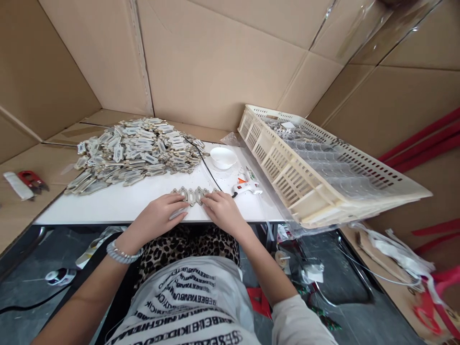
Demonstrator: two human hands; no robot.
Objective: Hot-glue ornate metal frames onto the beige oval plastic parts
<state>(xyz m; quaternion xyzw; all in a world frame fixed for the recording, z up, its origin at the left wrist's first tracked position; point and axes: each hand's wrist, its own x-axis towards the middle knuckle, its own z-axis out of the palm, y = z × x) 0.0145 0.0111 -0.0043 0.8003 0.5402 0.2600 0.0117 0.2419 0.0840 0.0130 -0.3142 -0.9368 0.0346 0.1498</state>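
A short row of small elongated metal frames (191, 197) lies side by side near the front edge of the white table. My left hand (163, 213) rests over the row's left end, fingers stretched out and thumb apart. Lying over the right end, my right hand (224, 211) has its fingers extended onto the pieces. Both hands touch the frames and partly hide them. Behind them is a large heap of similar metal frames (143, 148), silvery with pale centres. To the right of my hands sits a white glue gun (247, 188) with an orange trigger.
A white bowl (223, 159) stands beyond the glue gun, and a black cord (206, 165) runs past it. On the right, a cream plastic crate (287, 177) holds clear trays. Red-handled snips (31, 180) and a white tube (17, 186) lie far left. Cardboard walls (223, 62) surround the table.
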